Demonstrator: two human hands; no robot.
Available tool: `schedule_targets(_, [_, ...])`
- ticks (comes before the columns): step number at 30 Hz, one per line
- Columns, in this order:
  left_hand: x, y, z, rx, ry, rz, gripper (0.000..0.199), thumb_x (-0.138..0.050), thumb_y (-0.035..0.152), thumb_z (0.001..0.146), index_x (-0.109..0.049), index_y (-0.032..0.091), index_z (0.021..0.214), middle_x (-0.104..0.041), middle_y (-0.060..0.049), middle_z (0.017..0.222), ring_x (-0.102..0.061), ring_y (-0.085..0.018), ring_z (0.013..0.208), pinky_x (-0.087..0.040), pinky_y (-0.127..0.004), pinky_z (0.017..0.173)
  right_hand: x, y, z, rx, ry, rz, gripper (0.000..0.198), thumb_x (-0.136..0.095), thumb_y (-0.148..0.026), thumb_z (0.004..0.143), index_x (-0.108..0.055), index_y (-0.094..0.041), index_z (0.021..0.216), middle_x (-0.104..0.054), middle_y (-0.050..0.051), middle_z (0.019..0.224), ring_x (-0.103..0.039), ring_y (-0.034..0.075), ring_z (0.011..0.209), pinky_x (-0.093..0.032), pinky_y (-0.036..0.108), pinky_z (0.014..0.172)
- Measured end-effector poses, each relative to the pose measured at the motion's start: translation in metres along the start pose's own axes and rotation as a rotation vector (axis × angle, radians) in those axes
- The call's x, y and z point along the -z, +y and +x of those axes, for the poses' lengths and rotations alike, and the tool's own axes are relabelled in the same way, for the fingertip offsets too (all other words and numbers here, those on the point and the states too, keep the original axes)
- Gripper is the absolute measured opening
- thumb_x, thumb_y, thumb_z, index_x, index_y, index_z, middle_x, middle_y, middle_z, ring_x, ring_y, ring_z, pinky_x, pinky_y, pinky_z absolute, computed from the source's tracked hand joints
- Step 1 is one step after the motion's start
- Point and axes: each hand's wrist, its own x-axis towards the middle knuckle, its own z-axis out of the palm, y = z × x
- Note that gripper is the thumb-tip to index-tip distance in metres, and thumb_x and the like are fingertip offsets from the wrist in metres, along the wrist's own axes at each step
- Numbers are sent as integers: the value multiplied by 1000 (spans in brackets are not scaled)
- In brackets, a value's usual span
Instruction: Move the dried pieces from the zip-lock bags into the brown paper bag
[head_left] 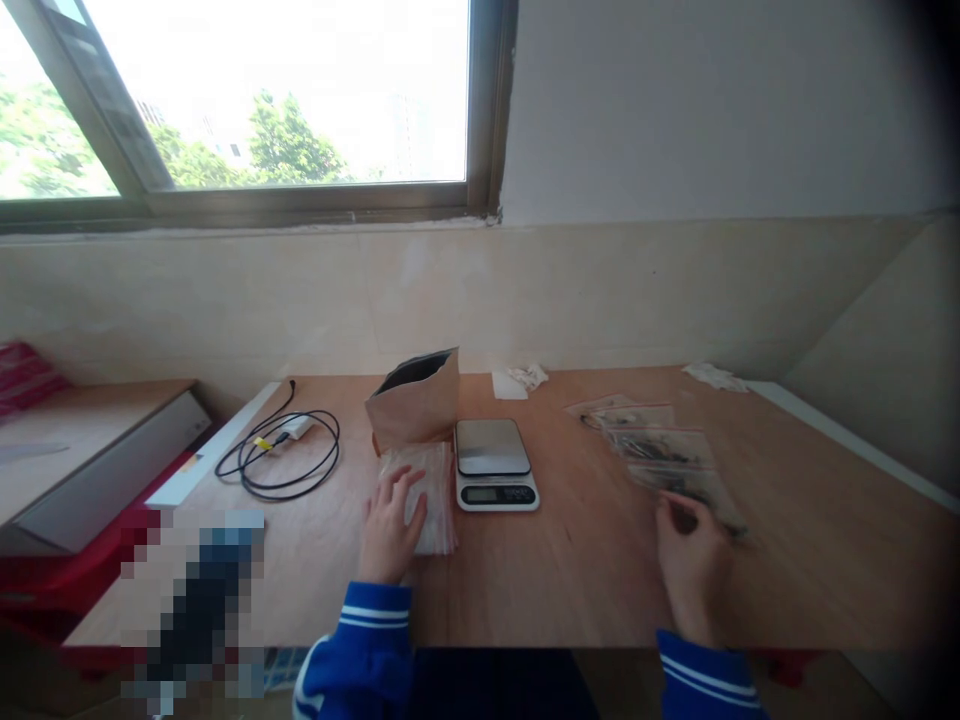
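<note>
1. Nearest the camera: my blue sleeves with white stripes at the bottom edge, and a pixelated patch at lower left that I can't read.
2. My left hand (390, 525) lies flat, fingers spread and open, palm down on a stack of clear bags (427, 495) just left of the scale (495, 462). It presses and grips nothing.
3. My right hand (694, 560) is at the near end of a row of filled bags (664, 452) that runs away from me across the right side of the table (570, 570). Its fingers curl onto the nearest bag's corner; a real pinch or only a touch, I can't tell.
4. The brown pouch (416, 400) stands open just behind the stack, touching or nearly touching it.
5. Doing it well, as I judge it: keep the left palm flat so the slippery stack doesn't fan out, and lift one bag at a time by its edge. On the right, keep the row overlapped and straight, without dragging the neighbouring bags.
6. Writing: the scale has a display and buttons, too small to read. No brand is legible on the pouch or the bags.
7. Elsewhere: a black cable (285, 455) coiled at left with a white adapter, and crumpled paper scraps by the wall.
</note>
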Motion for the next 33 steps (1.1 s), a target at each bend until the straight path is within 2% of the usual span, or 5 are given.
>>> schedule_targets(5, [-20, 7, -11, 157, -347, 112, 41, -45, 29, 89, -50, 30, 129, -47, -5, 141, -44, -24, 126, -31, -45, 102, 25, -43, -5, -157, 221, 196, 39, -60, -46, 76, -68, -12, 94, -68, 15, 92, -61, 26, 83, -47, 41, 78])
schedule_targets(14, [-12, 16, -5, 201, -124, 116, 38, -51, 20, 83, -56, 19, 121, -49, -11, 136, -46, -28, 120, -32, -46, 100, 51, -100, -16, -306, 118, 621, 39, -64, -47, 77, -63, -14, 98, -64, 8, 89, -60, 18, 77, -47, 32, 72])
schedule_targets(19, [5, 51, -1, 121, 30, -312, 29, -44, 26, 89, -59, 21, 113, -56, -10, 124, -49, -26, 115, -35, -46, 98, 46, -134, -31, -429, -117, 790, 33, -63, -45, 78, -62, -18, 97, -65, 4, 86, -60, 16, 74, -46, 25, 65])
schedule_targets(26, [20, 113, -20, 13, -463, -990, 26, -57, 40, 83, -61, 17, 94, -62, -3, 81, -54, -13, 68, -40, -23, 61, 36, -151, -47, -536, -335, 895, 35, -64, -47, 76, -62, -20, 98, -68, 4, 88, -64, 18, 76, -49, 26, 63])
schedule_targets(33, [4, 118, -24, 126, -489, -1149, 27, -60, 41, 81, -48, 18, 78, -48, 4, 66, -44, -7, 55, -32, -18, 51, 20, -139, -51, -422, -269, 670, 44, -58, -52, 79, -55, -18, 107, -63, 9, 104, -61, 20, 91, -49, 29, 73])
